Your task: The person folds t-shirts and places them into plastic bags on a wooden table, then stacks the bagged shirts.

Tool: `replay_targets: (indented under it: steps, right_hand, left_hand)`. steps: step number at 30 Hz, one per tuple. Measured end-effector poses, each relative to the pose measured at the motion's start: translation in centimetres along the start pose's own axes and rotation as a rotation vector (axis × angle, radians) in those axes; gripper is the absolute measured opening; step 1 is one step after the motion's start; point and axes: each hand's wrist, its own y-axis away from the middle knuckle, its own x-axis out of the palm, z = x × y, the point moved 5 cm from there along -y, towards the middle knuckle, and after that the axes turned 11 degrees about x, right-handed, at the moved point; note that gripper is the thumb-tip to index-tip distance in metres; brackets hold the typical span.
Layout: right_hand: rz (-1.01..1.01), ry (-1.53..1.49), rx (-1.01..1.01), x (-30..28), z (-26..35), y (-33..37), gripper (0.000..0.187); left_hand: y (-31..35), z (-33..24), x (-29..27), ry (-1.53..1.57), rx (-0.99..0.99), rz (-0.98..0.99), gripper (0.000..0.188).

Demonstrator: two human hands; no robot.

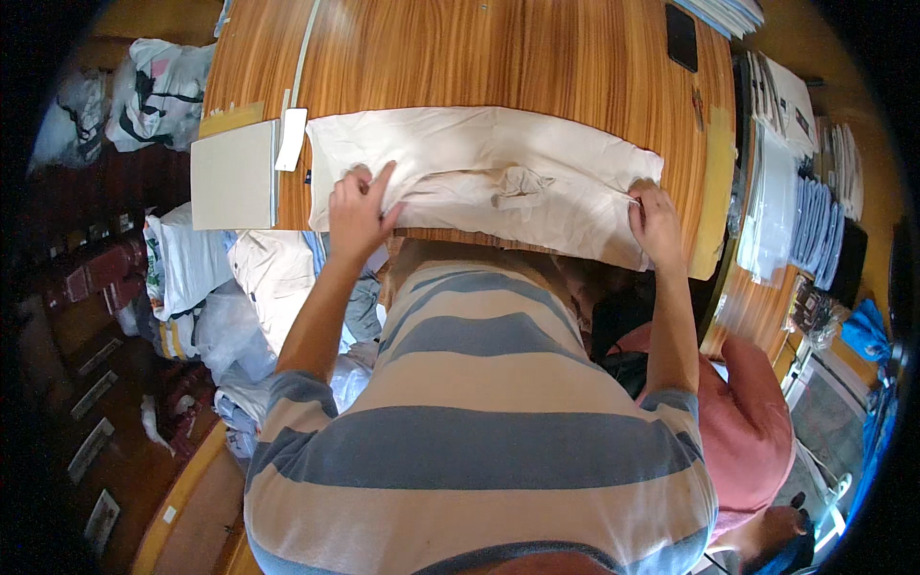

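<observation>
A cream cloth garment [450,144] lies stretched sideways along the near edge of the wooden table [431,57]. Its exact kind cannot be made out. Wrinkles run along its middle, where a small flap is bunched up. On its left end rests my left hand [356,216], the thumb and forefinger spread apart over the fabric and the other fingers partly bent. At the opposite end my right hand [657,222] pinches the garment's edge between thumb and fingers.
Left of the garment are a grey board [233,177] and a white card strip [291,140]. A black phone [681,38] lies far right. Folded clothes [817,230] are stacked on the right. Bagged clothes [187,264] crowd the left. Someone in pink [747,431] is close behind my right arm.
</observation>
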Motion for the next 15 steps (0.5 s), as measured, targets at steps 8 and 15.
replay_targets:
  steps: [8, 15]
  right_hand:
    - [-0.188, 0.112, -0.041, -4.5, 2.1, 3.9, 0.015]
    - [-0.109, 0.155, 0.041, -1.6, 0.3, 7.5, 0.024]
  left_hand:
    - [0.9, 1.1, -2.9, 0.006, 0.267, -0.052, 0.05]
    - [1.2, 1.3, -2.8, 0.006, 0.255, 0.122, 0.041]
